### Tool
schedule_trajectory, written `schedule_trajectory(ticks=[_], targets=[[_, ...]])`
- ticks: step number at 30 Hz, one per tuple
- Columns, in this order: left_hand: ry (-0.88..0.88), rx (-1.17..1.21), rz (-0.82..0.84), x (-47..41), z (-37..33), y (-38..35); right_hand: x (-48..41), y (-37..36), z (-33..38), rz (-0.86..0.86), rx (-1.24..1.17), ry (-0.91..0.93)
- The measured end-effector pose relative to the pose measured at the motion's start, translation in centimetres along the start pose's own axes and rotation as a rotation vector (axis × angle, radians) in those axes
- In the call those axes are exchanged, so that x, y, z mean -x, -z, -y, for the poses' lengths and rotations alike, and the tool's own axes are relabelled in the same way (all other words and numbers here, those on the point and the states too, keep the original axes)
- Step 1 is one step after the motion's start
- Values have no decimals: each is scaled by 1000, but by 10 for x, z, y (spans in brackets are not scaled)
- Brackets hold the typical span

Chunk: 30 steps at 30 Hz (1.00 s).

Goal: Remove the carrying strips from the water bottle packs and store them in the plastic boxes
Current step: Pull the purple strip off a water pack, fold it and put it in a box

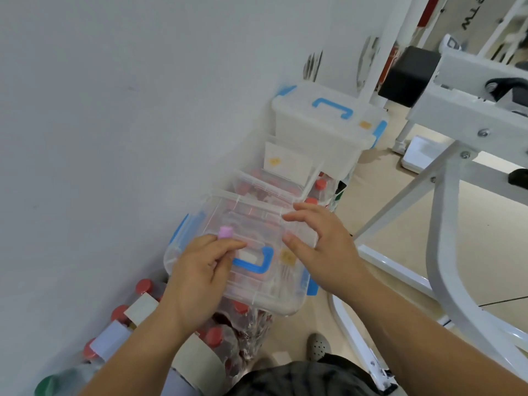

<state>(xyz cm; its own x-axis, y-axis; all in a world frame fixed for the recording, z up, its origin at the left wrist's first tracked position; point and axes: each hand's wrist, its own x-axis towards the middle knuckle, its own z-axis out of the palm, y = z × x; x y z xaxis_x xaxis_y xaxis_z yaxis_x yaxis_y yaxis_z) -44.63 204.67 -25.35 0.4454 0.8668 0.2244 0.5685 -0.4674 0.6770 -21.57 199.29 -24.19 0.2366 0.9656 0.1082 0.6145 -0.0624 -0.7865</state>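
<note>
While the near plastic box [257, 292] sits lidded on top of the water bottle packs [228, 338] beside the wall [85, 110], both hands are at its lid. The left hand [200, 270] rests on the lid's left side with fingers curled, apparently pinching a small pink piece [225, 232]. The right hand [323, 244] is spread over the lid's right side; contact cannot be confirmed. Reddish contents show through the clear lid, presumably stored strips. Beyond it, an open box [265, 190] holds red material, and a far box [323, 124] is lidded. Judgement: the task is partly done. Pale carrying strips [141, 307] sit across the near-left packs, so removals are left.
</note>
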Motion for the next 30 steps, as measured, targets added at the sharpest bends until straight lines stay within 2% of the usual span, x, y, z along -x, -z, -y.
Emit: schedule_trajectory(ticks=[3, 6, 9, 13, 19, 25, 28, 30], targets=[[57, -167, -135, 3, 12, 15, -23, -21, 27, 183, 137, 125], [169, -207, -238, 11, 26, 32, -43, -53, 45, 316, 251, 233], [229, -199, -256, 18, 40, 41, -60, -86, 54, 394, 388, 340], [297, -104, -243, 24, 52, 42, -67, -108, 60, 517, 552, 382], [280, -40, -234, 30, 53, 42, -65, -116, 53, 525, 640, 422], [193, -179, -209, 23, 59, 43, -70, -98, 52, 638, 414, 393], [205, -217, -213, 19, 60, 45, -60, -71, 41, 662, 570, 413], [179, -248, -233, 17, 55, 44, -50, -55, 29, 611, 603, 368]])
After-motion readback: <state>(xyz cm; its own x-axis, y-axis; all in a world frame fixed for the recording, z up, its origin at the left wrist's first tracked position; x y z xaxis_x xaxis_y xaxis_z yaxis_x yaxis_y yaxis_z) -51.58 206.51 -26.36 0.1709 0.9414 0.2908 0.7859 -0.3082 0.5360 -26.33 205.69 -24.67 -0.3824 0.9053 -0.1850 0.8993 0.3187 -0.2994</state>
